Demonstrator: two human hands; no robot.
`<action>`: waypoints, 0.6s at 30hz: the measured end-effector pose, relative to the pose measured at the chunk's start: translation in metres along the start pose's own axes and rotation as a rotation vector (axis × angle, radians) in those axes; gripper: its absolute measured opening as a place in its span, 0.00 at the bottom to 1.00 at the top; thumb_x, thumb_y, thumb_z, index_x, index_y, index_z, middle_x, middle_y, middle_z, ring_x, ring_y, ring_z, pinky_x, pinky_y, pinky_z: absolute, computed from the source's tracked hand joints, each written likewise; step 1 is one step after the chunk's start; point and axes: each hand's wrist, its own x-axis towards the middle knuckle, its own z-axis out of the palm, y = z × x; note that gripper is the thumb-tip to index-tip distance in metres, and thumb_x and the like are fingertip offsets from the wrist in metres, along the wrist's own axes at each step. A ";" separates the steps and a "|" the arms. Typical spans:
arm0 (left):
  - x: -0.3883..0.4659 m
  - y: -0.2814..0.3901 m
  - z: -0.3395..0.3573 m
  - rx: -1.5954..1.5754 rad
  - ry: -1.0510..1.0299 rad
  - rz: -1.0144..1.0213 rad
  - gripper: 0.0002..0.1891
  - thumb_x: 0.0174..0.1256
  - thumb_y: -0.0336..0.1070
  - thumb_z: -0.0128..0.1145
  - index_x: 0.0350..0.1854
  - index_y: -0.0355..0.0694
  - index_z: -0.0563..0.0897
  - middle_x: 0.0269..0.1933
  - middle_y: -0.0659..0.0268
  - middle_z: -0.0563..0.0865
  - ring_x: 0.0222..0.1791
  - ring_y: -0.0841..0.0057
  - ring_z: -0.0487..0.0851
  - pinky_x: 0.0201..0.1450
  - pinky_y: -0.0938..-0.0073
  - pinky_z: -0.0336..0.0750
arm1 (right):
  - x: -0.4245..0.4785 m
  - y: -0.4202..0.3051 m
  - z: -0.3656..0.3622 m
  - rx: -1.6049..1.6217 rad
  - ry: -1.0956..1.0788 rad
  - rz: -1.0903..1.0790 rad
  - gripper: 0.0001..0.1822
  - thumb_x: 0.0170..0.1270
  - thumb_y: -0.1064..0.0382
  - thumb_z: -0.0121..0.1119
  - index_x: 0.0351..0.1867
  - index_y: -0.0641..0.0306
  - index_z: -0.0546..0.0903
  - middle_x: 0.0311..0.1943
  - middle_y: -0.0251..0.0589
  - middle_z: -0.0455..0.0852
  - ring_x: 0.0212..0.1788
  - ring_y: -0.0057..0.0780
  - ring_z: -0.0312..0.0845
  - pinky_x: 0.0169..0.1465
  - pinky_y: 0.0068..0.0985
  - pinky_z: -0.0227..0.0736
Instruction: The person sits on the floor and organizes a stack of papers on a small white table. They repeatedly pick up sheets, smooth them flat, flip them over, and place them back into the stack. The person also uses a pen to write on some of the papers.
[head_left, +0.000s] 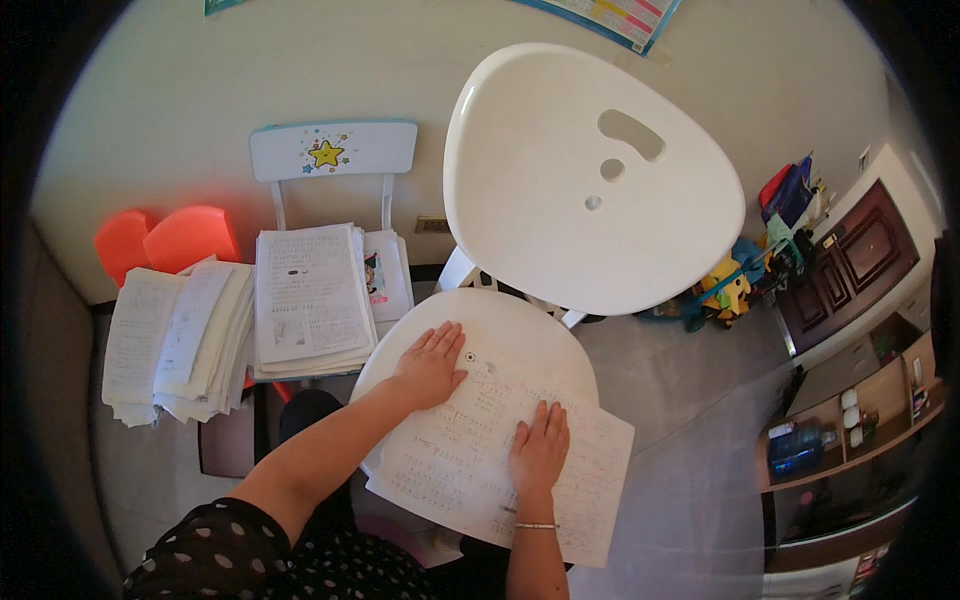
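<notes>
A large printed paper sheet (465, 457) lies spread on the round white seat (405, 330) of a chair, its lower and right edges hanging past the rim. Palm down, my left hand (433, 367) rests near the sheet's upper left, fingers pointing away from me. My right hand (541, 451), a bracelet at its wrist, lies flat on the right half of the sheet. Neither hand grips anything. To the left, a stack of printed papers (311, 300) covers the seat of a small chair with a star on its backrest (330, 154).
Behind the seat rises a white plastic backrest (525, 172) with holes. More papers (142, 337) lie at far left by red chair backs (195, 240). Toys (727, 289) sit on the floor at right, near a door (855, 262) and shelves holding a water bottle (799, 450).
</notes>
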 end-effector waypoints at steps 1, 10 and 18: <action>0.005 -0.004 0.005 0.018 0.047 -0.008 0.32 0.75 0.49 0.45 0.75 0.34 0.61 0.78 0.57 0.58 0.80 0.64 0.51 0.80 0.62 0.46 | 0.000 -0.002 -0.002 0.004 0.009 -0.006 0.29 0.70 0.55 0.51 0.69 0.66 0.67 0.70 0.58 0.65 0.74 0.52 0.57 0.75 0.44 0.51; 0.045 -0.027 -0.047 0.068 -0.128 0.052 0.15 0.58 0.43 0.69 0.43 0.40 0.87 0.52 0.61 0.85 0.58 0.62 0.80 0.53 0.60 0.79 | 0.002 -0.001 -0.001 0.022 0.063 -0.023 0.28 0.69 0.55 0.52 0.67 0.68 0.70 0.68 0.59 0.68 0.72 0.52 0.60 0.74 0.44 0.53; 0.078 -0.025 -0.045 0.239 -0.197 0.071 0.13 0.55 0.42 0.71 0.37 0.38 0.88 0.41 0.58 0.89 0.47 0.58 0.87 0.47 0.59 0.82 | 0.002 -0.002 -0.001 0.031 0.037 -0.010 0.28 0.69 0.55 0.52 0.66 0.69 0.70 0.69 0.58 0.67 0.72 0.51 0.59 0.74 0.43 0.52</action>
